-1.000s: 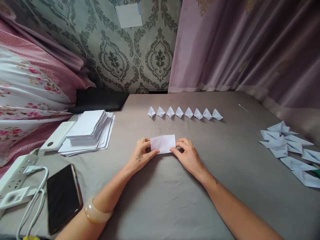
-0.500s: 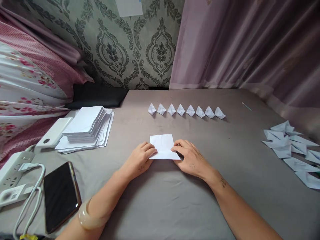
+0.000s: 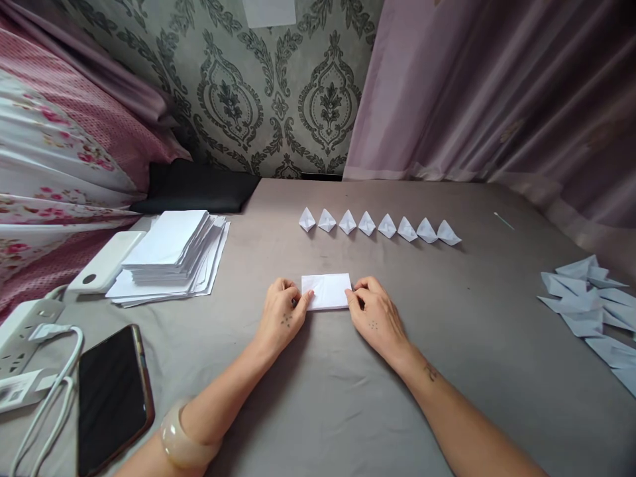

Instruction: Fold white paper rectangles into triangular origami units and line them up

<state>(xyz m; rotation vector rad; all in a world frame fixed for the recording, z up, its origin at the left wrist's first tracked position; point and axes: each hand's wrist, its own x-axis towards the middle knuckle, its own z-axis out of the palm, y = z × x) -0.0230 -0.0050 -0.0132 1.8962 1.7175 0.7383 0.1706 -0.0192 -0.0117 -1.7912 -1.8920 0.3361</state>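
A folded sheet of white paper lies in front of me, its long side running left to right. My left hand pinches its left end, thumb on top and fingers curled beneath. At the right end, my right hand holds the paper between thumb and bent fingers. Beyond it stands a row of several small folded paper boats.
To the left are a stack of white paper, a white box-shaped device, a phone and a power strip with cables. More folded paper pieces lie at the far right. A thin stick lies at the back right.
The paper has gone from a taller, nearly square shape to a shorter, wide one. My hands have shifted to grip its two ends. The view has turned slightly left.
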